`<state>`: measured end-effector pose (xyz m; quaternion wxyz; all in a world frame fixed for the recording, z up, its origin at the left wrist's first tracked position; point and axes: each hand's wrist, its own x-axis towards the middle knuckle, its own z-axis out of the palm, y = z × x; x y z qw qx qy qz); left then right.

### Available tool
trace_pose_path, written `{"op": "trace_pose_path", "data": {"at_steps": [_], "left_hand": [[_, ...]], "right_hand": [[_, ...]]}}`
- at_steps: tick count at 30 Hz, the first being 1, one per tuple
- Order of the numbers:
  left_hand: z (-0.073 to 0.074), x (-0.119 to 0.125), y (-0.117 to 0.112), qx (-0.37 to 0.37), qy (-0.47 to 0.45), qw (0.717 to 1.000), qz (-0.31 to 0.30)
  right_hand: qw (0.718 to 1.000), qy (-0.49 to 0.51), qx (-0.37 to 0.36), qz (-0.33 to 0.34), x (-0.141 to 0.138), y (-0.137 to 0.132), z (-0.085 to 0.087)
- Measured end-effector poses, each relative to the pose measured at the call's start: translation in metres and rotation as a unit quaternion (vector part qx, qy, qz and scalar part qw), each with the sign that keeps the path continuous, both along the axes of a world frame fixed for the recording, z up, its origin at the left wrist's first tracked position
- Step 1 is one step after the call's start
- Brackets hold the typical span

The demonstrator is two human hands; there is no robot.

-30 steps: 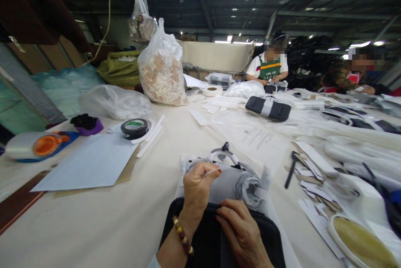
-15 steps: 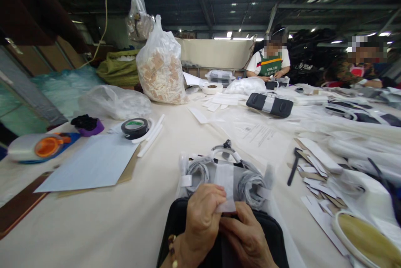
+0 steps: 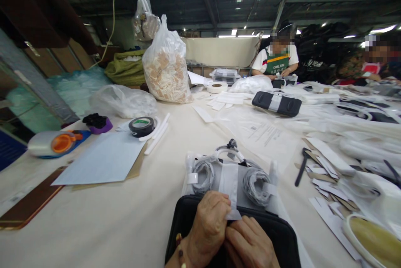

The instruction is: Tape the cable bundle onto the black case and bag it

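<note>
A black padded bag lies in front of me, and a translucent white strip runs down over its middle. My left hand is closed, its fingers pinched at the strip's lower end. Close beside it, my right hand has its fingers bunched together just under the strip's loose end; what lies between them is hidden. Beyond the black part sit two plastic-wrapped grey coils and a grey-and-white handle. Clear plastic covers that far part.
Left are a blue-white sheet, black tape roll, clear tape dispenser and brown phone-like slab. Right are card scraps, a black hook-shaped tool and a finished-looking black bag. A co-worker stands across the table.
The view has swung slightly left, so everything sits further right. Both hands stay close together at the strip's lower end; the right fingers have curled in more.
</note>
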<state>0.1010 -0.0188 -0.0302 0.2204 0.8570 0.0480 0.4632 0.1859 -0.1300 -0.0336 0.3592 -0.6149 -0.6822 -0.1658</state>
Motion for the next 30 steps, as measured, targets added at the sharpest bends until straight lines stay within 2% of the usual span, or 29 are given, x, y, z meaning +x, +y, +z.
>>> {"op": "trace_pose_path", "data": {"at_steps": [6, 10, 13, 17, 22, 27, 28, 30], "left_hand": [[0.002, -0.003, 0.0, -0.02, -0.011, 0.998, -0.05], [0.003, -0.005, -0.001, -0.028, 0.009, 0.998, -0.064], [0.004, -0.005, -0.001, -0.037, 0.016, 0.998, -0.056], [0.004, -0.005, -0.002, -0.05, 0.026, 0.998, -0.038], [0.007, -0.005, -0.002, -0.094, 0.045, 0.992, -0.065], [0.017, -0.015, 0.0, -0.124, 0.095, 0.984, -0.087], [0.019, -0.02, 0.001, -0.11, 0.104, 0.986, -0.076], [0.021, -0.031, 0.002, -0.031, 0.127, 0.991, -0.025]], "right_hand": [[0.996, 0.057, -0.02, -0.071, 0.001, -0.019, -0.008], [0.998, 0.052, -0.044, -0.016, 0.005, -0.018, -0.003], [0.993, 0.099, -0.07, -0.002, 0.005, -0.015, -0.001], [0.984, 0.169, -0.061, -0.01, 0.004, -0.014, -0.003], [0.969, 0.235, -0.07, -0.024, -0.001, -0.01, -0.002], [0.955, 0.286, -0.06, -0.044, -0.004, -0.008, 0.0], [0.952, 0.296, -0.057, -0.049, -0.005, -0.008, -0.001], [0.946, 0.314, -0.054, -0.059, -0.004, -0.008, -0.001]]}}
